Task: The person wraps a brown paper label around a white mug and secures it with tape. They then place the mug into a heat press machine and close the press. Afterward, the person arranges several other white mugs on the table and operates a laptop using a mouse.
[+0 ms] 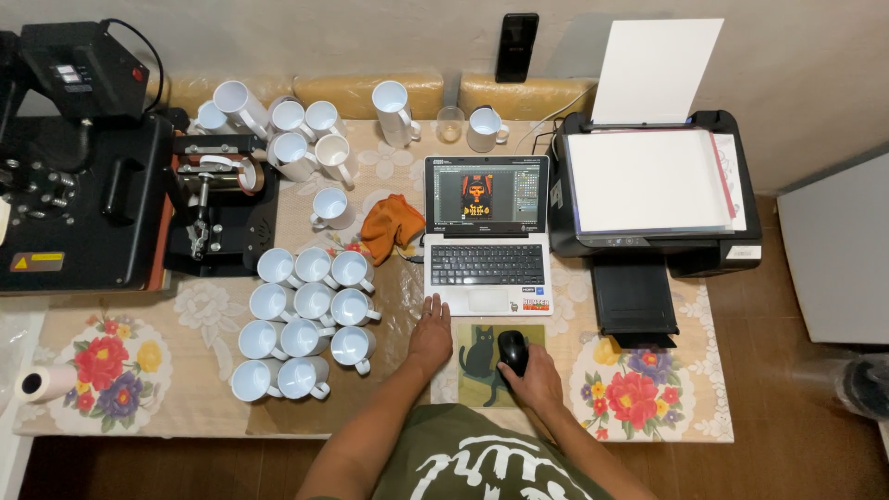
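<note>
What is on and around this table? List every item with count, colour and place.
Laptop: one, white, table centre, screen on.
Mouse: one, black, on cat-print pad.
Mugs: eleven white in a front cluster; about ten more white near the back, one by the cloth.
Cloth: one, orange, left of laptop.
Printer: one, black, right, white paper loaded.
Heat press: one, black, left.
Mug press: one, black, beside it.
Phone: one, black, against wall.
Paper roll: one, white, front left edge.
Left hand: flat on table.
Right hand: on mouse.
</note>
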